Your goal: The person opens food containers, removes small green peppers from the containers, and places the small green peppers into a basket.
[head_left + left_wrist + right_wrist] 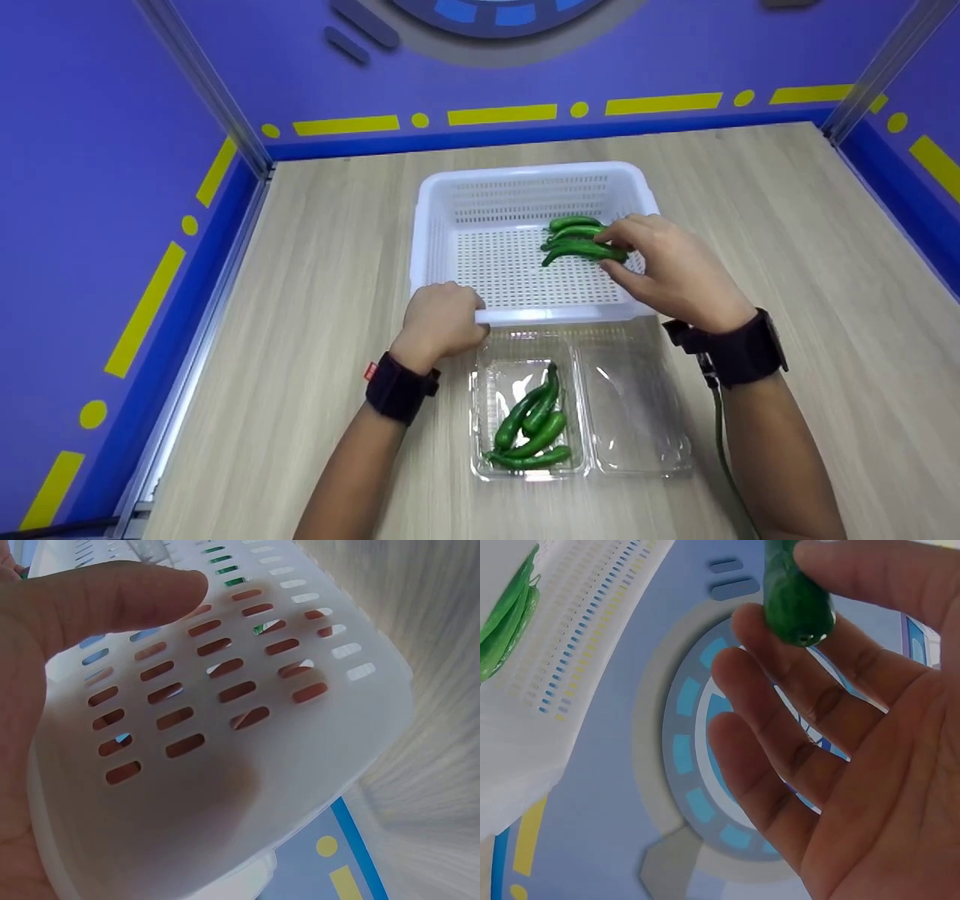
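Observation:
A white plastic basket [555, 314] with slotted walls stands in the middle of the table. My left hand [442, 319] grips its near left rim; in the left wrist view the thumb [142, 596] lies against the slotted wall. Over the basket's right side, my right hand [675, 266] pinches a green chili pepper [799, 611] between thumb and fingers. Several more green chili peppers [574, 222] lie beside it in the basket. Nearer to me, a clear plastic clamshell box [587, 420] lies unfolded, with several green chili peppers [544, 435] in its left half.
The wood-grain table [330, 247] is bounded by blue panels [525, 75] with yellow marks at the back and sides. The clamshell's bare right half [637, 412] lies close before the basket. A cable [720, 442] runs along the right forearm.

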`<move>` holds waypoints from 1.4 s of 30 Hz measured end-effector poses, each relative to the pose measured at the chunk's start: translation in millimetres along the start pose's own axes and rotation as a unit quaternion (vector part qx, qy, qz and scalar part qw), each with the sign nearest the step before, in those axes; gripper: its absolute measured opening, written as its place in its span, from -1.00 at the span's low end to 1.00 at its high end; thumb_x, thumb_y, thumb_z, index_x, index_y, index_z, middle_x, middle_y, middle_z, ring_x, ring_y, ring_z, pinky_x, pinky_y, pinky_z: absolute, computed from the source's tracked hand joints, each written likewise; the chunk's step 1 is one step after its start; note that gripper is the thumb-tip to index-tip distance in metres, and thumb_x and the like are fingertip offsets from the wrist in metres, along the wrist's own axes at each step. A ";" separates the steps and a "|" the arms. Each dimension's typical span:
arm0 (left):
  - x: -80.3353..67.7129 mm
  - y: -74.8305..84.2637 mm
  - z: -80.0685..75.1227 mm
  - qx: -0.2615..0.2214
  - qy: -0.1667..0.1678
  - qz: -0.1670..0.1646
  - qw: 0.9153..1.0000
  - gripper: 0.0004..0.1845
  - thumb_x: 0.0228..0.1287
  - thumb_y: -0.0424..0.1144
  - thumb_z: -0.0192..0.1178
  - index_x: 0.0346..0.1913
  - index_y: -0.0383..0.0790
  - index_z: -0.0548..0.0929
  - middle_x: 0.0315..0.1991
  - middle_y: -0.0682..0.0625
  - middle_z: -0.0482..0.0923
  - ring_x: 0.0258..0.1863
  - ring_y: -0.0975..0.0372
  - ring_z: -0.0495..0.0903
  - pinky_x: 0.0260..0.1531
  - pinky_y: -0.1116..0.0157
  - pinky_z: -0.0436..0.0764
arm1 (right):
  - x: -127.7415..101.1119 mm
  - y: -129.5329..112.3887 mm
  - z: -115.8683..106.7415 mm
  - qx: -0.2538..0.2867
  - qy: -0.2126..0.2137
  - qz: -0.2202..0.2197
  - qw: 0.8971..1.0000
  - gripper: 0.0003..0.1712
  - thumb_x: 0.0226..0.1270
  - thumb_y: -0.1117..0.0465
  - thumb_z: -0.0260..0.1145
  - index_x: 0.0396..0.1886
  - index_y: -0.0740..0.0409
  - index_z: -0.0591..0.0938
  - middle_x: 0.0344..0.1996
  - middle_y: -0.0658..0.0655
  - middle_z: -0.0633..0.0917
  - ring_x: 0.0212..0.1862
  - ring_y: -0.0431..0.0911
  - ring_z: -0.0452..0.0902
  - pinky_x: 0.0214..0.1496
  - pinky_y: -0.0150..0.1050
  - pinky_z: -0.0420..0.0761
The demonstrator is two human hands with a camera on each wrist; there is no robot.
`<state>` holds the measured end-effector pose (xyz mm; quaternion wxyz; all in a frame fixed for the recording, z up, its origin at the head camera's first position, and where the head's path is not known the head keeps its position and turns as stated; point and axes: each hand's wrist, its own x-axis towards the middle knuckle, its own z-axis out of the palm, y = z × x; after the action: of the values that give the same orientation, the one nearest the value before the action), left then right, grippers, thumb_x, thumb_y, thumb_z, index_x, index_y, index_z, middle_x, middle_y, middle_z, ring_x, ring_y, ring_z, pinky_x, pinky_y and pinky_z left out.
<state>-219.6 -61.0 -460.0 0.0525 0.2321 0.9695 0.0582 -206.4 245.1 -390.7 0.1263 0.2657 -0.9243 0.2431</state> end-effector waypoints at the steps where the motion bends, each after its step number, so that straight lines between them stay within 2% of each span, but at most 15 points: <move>1: 0.7 0.2 -0.1 0.001 0.000 0.002 1.000 -0.62 0.09 -0.09 0.27 -0.74 0.04 0.35 -0.71 0.16 0.28 -0.62 0.21 0.39 -0.63 0.20 0.36 | -0.1 0.8 -0.3 0.001 0.001 0.004 1.000 -0.74 0.30 0.23 0.42 -0.03 0.13 0.67 -0.16 0.07 0.73 -0.14 -0.05 0.62 -0.04 -0.04 0.59; 8: 4.2 0.1 -3.0 0.005 -0.003 0.003 1.000 -0.64 0.11 -0.05 0.29 -0.72 0.02 0.40 -0.69 0.15 0.33 -0.61 0.20 0.43 -0.59 0.20 0.38 | 0.2 5.2 1.6 0.007 0.008 0.014 1.000 -0.73 0.30 0.23 0.42 -0.02 0.14 0.68 -0.18 0.08 0.73 -0.17 -0.06 0.62 -0.07 -0.07 0.59; 15: 4.6 0.4 -3.3 0.000 -0.006 0.004 1.000 -0.63 0.11 -0.05 0.27 -0.72 0.03 0.36 -0.69 0.16 0.31 -0.60 0.20 0.42 -0.58 0.21 0.38 | 3.7 6.7 7.5 0.009 -0.012 0.013 1.000 -0.76 0.30 0.22 0.42 -0.06 0.11 0.68 -0.22 0.03 0.71 -0.19 -0.09 0.60 -0.10 -0.10 0.58; 21: 3.8 2.3 -1.9 -0.003 -0.010 0.002 1.000 -0.69 0.10 -0.06 0.27 -0.70 0.01 0.46 -0.69 0.15 0.38 -0.60 0.20 0.44 -0.56 0.19 0.42 | 10.5 5.3 9.4 0.012 -0.035 -0.002 0.999 -0.79 0.33 0.21 0.40 -0.08 0.11 0.67 -0.21 0.03 0.71 -0.17 -0.09 0.62 -0.07 -0.10 0.60; 30: 0.7 2.4 0.2 -0.007 0.000 0.003 1.000 -0.62 0.09 -0.07 0.28 -0.73 0.04 0.35 -0.69 0.16 0.30 -0.61 0.22 0.39 -0.61 0.20 0.37 | 31.0 15.0 4.5 0.026 -0.041 -0.028 0.998 -0.78 0.29 0.39 0.38 -0.07 0.24 0.66 -0.13 0.17 0.71 -0.09 0.04 0.67 0.02 0.01 0.63; 35: 0.0 2.3 1.0 -0.001 0.008 0.008 1.000 -0.59 0.08 -0.08 0.27 -0.75 0.04 0.29 -0.70 0.16 0.26 -0.62 0.22 0.37 -0.63 0.20 0.35 | 38.5 22.3 2.7 0.012 -0.054 -0.014 0.998 -0.78 0.28 0.37 0.38 -0.08 0.26 0.65 -0.13 0.18 0.72 -0.09 0.04 0.66 0.02 0.01 0.61; 42: 0.3 1.2 -0.1 -0.004 -0.003 0.001 1.000 -0.66 0.09 -0.08 0.28 -0.72 0.03 0.41 -0.71 0.16 0.27 -0.64 0.22 0.36 -0.63 0.22 0.34 | 48.6 30.7 9.0 0.005 -0.085 0.008 0.996 -0.79 0.28 0.34 0.37 -0.10 0.25 0.66 -0.16 0.18 0.74 -0.11 0.05 0.67 0.01 0.00 0.63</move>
<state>-219.3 -59.8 -459.7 0.0562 0.2328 0.9690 0.0610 -264.5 242.2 -392.5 0.0441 0.2782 -0.9326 0.2255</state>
